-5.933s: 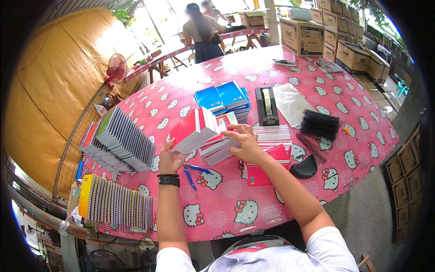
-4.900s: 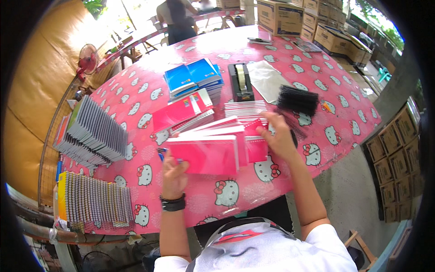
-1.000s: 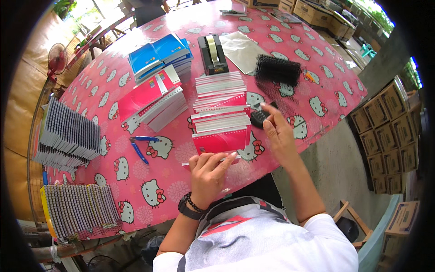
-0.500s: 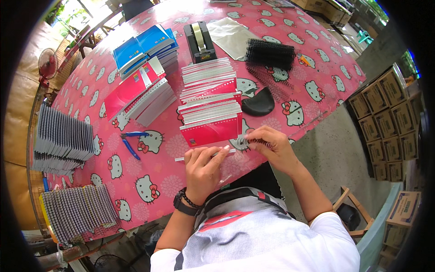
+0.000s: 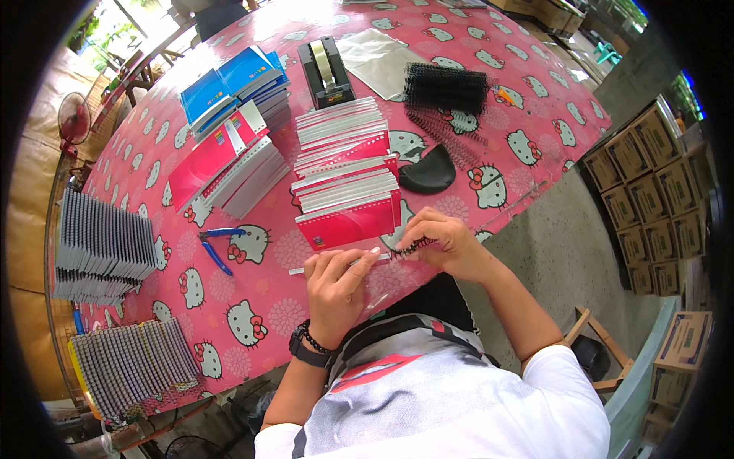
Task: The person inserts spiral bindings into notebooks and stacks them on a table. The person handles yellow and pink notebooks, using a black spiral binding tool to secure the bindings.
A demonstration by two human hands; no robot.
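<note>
My left hand is closed over a thin notebook, seen edge-on as a white strip near the table's front edge. Between the fingertips of my right hand is a dark spiral binding coil, its tip at the right end of that strip. Whether the coil passes through any holes is too small to tell. Just beyond my hands stands a row of red-covered notebooks with punched holes along their top edges. A black half-round object lies to the right of the row.
Black coils are piled at the back right, beside a tape dispenser and a plastic sheet. Blue notebooks and red notebooks are stacked left of centre. Blue-handled cutters lie near coil-bound notebooks.
My right hand has moved slightly left, bringing the coil to the right end of the notebook. My left hand keeps its hold. The whole view has shifted a little.
</note>
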